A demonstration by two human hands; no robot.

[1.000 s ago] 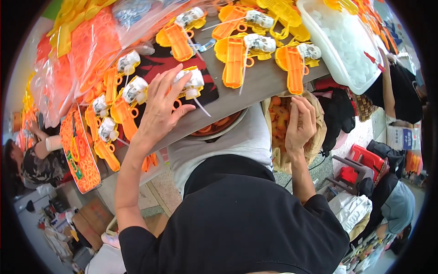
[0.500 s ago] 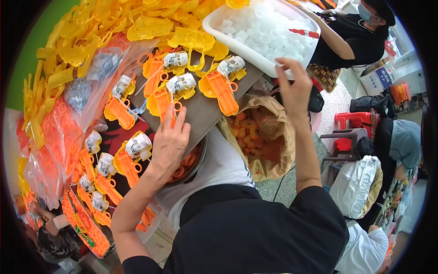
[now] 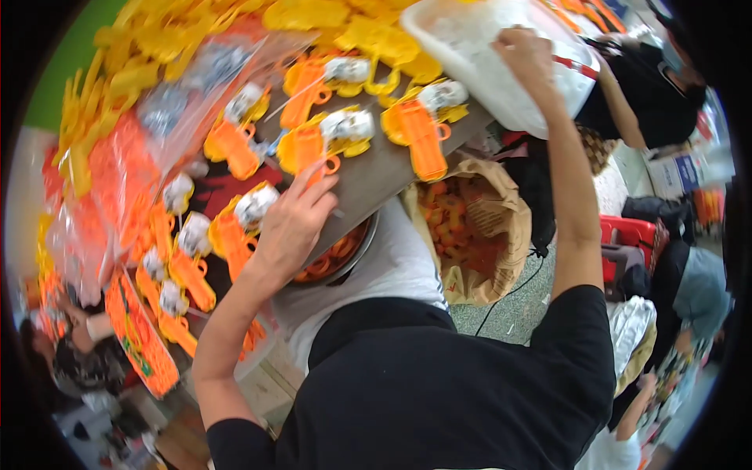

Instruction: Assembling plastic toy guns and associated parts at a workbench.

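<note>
My left hand (image 3: 294,219) lies at the table's near edge with fingers stretched out, its fingertips at the orange handle of a toy gun (image 3: 300,153). That gun has a yellow shell and a white printed drum. Over the white plastic tub (image 3: 439,59), my right hand (image 3: 523,56) reaches down among small translucent white pieces (image 3: 487,37). Its fingers are blurred and partly hidden, so their grip does not show. Similar part-built guns lie around, including one to the right (image 3: 419,133) and one farther off (image 3: 304,88).
Yellow shells (image 3: 164,39) are heaped at the far left, beside a clear bag of orange parts (image 3: 117,180). A paper sack (image 3: 501,270) of orange pieces stands right of my lap. A metal bowl (image 3: 364,254) sits below the table edge. Other people work at both sides.
My right hand has moved away from me, from the tub's near rim to its contents. My left hand stays by the same toy gun. The whole view has shifted.
</note>
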